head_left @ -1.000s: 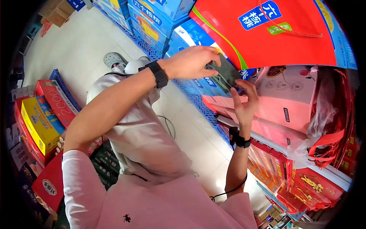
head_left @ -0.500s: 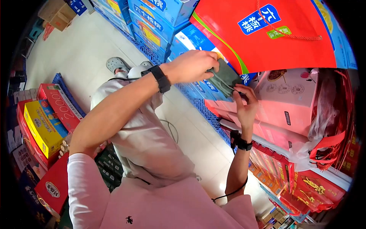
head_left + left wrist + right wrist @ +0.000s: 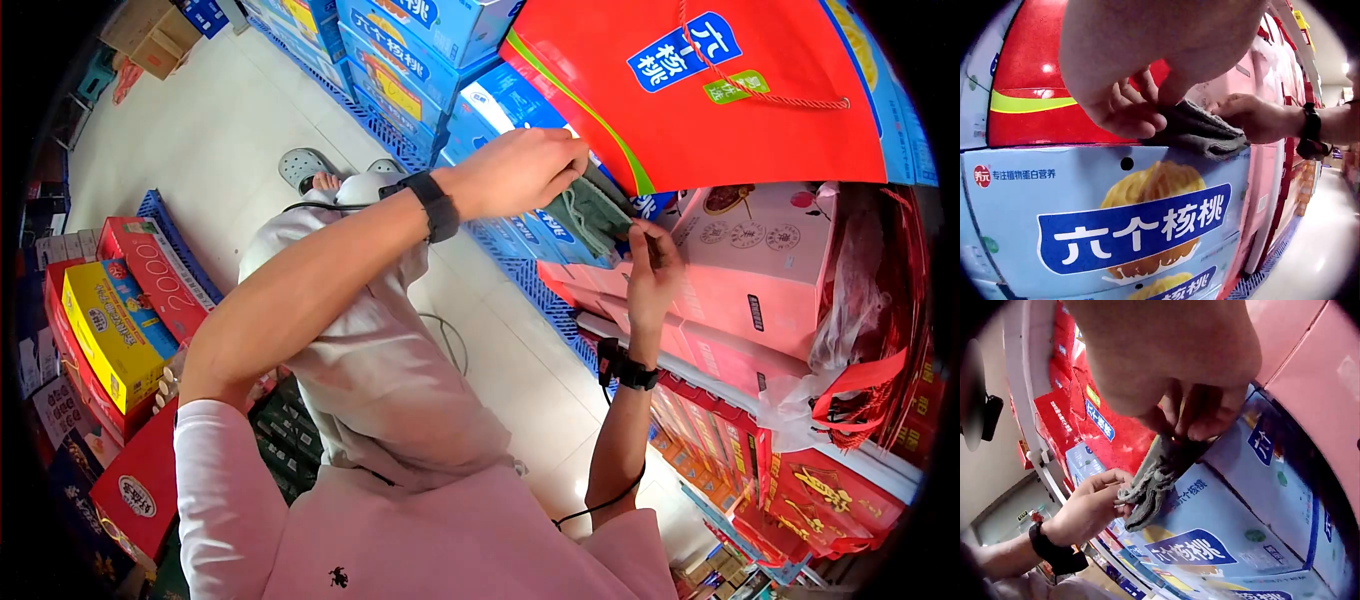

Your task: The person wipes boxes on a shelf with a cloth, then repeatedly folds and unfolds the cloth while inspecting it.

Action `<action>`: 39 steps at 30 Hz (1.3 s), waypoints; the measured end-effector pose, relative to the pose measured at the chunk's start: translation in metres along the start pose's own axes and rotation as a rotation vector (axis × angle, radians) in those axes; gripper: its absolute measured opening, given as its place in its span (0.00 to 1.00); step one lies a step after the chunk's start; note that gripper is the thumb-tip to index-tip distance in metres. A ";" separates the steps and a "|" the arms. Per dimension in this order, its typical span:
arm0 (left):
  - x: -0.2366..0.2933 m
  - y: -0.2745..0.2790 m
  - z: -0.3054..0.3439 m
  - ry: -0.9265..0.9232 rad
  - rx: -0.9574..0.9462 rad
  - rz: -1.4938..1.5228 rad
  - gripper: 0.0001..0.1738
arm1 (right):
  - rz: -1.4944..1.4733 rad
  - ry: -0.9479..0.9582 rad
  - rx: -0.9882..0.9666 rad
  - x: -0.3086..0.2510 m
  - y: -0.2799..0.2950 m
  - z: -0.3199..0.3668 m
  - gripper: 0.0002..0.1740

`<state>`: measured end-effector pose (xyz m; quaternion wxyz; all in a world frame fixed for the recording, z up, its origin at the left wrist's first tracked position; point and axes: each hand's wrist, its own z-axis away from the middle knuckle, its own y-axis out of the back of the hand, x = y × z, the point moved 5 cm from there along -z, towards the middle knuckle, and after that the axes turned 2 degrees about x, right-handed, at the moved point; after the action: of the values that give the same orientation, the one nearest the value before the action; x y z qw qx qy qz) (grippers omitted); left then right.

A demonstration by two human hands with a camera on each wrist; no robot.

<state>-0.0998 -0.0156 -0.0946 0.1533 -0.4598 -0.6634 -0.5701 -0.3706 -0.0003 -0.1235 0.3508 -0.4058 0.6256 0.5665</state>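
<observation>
Stacked goods are crowding this shop aisle around me. Nearest, between my two sets of fingers, a grey-green cloth is lying folded in layers, its ends looking ragged and slightly bunched. My left fingers are curling in and pinching one end; my right fingers are pinching the opposite end, thumb against the fold. I am judging the step in hand to be folding or squaring up this cloth, and it is looking part done, as the layers are not lying even. The next move, I am guessing, is calling for a firm pinch on both ends while the edges are being lined up, so that no layer is slipping loose.

Just under the cloth, a blue carton is showing its front; whether the cloth is resting on its top or hovering just above, I cannot tell. Beside it, a big red bag is standing with its cord handle hanging, and pink boxes are sitting on the other side. Past my legs the pale floor is stretching away, and farthest off, a cardboard box is sitting.
</observation>
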 end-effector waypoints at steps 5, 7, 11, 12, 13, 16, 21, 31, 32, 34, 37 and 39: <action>0.005 -0.002 -0.003 -0.012 0.008 -0.019 0.08 | 0.104 0.158 0.112 -0.034 -0.003 -0.002 0.06; 0.014 -0.001 0.002 -0.096 0.040 -0.071 0.09 | 0.216 0.262 0.084 -0.061 -0.004 0.000 0.05; 0.024 -0.011 0.008 -0.217 0.038 -0.152 0.13 | 0.307 0.398 -0.043 -0.094 -0.008 0.004 0.06; 0.023 -0.014 0.008 -0.219 0.021 -0.170 0.13 | 0.335 0.422 -0.065 -0.096 -0.009 0.003 0.07; 0.022 -0.017 0.008 -0.218 0.006 -0.189 0.13 | 0.339 0.414 -0.063 -0.095 -0.007 0.003 0.07; 0.024 -0.016 0.010 -0.230 0.047 -0.226 0.12 | 0.351 0.383 -0.091 -0.092 -0.005 0.003 0.07; 0.029 -0.019 0.016 -0.264 0.025 -0.292 0.11 | 0.298 0.239 -0.382 -0.082 -0.010 0.013 0.10; 0.045 -0.027 0.021 -0.375 0.018 -0.350 0.15 | 0.320 0.291 -0.183 -0.056 0.003 0.004 0.28; 0.047 -0.027 0.021 -0.387 0.029 -0.347 0.16 | 0.362 0.342 -0.193 -0.061 -0.003 0.005 0.31; 0.048 -0.035 0.019 -0.511 0.120 -0.398 0.17 | 0.418 0.404 -0.204 -0.061 -0.011 0.004 0.40; 0.042 -0.053 0.022 -0.557 0.096 -0.485 0.16 | 0.441 0.417 -0.172 -0.056 -0.013 0.001 0.39; 0.039 -0.060 0.023 -0.529 0.023 -0.508 0.15 | 0.449 0.439 -0.202 -0.054 -0.015 0.007 0.37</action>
<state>-0.1605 0.0265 -0.1101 -0.1649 -0.4101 -0.7794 -0.4439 -0.3347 0.0118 -0.0822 0.0316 -0.4030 0.7007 0.5879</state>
